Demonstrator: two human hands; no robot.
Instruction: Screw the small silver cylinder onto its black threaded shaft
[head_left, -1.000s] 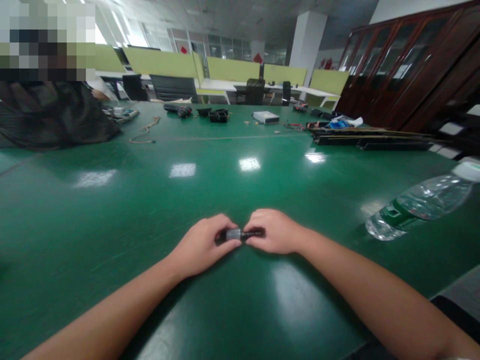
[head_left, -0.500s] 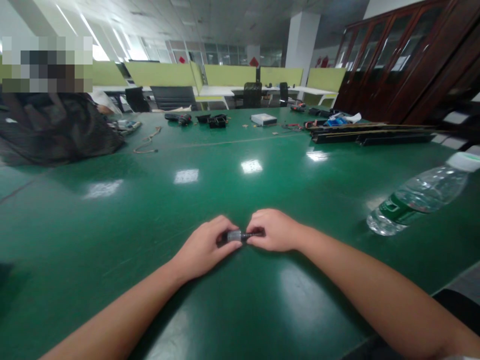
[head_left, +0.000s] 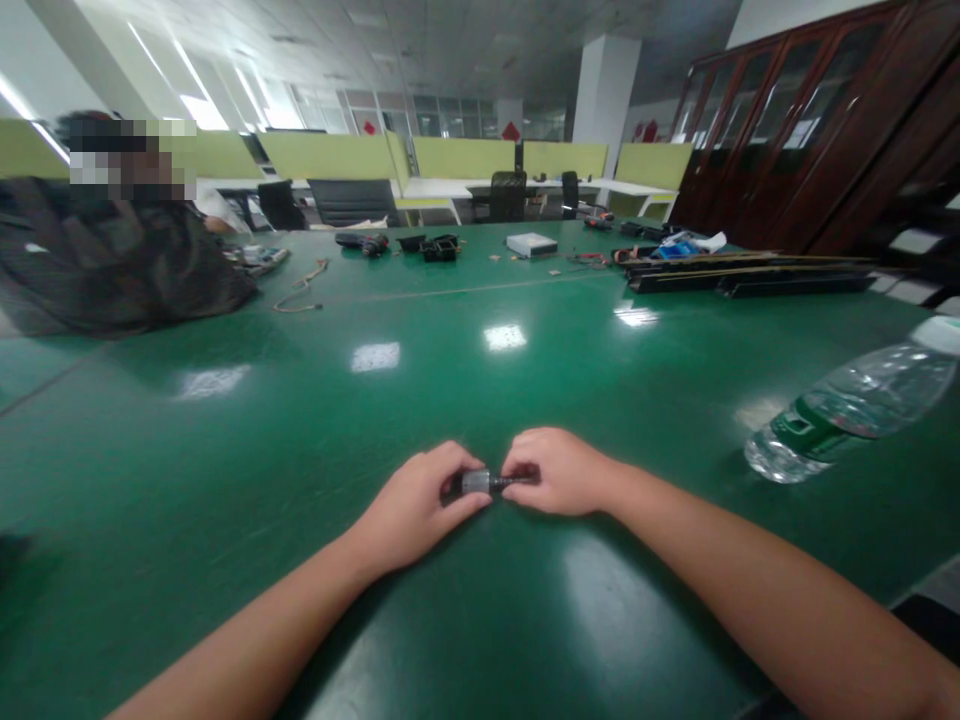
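Note:
My left hand (head_left: 418, 503) is closed around the thick end of a small dark cylindrical piece with a grey band (head_left: 476, 482). From that piece a thinner, dark, ribbed part (head_left: 499, 483) runs to the right. My right hand (head_left: 559, 470) pinches this thin part between thumb and fingers, close to the left fingertips. The piece lies level, low over the green table (head_left: 435, 410). Its kind is too small to make out, and both ends are partly hidden by my fingers.
A clear water bottle (head_left: 817, 435) with a green label is to the right. At the left sits a dark bag (head_left: 127, 260), with a person behind it. Along the back are a white box (head_left: 531, 245), a cord (head_left: 300, 290), black parts (head_left: 439, 248) and long black strips (head_left: 750, 275).
The whole view has shifted slightly, so things appear a little lower and further right. Both hands keep the same grip on the small dark piece.

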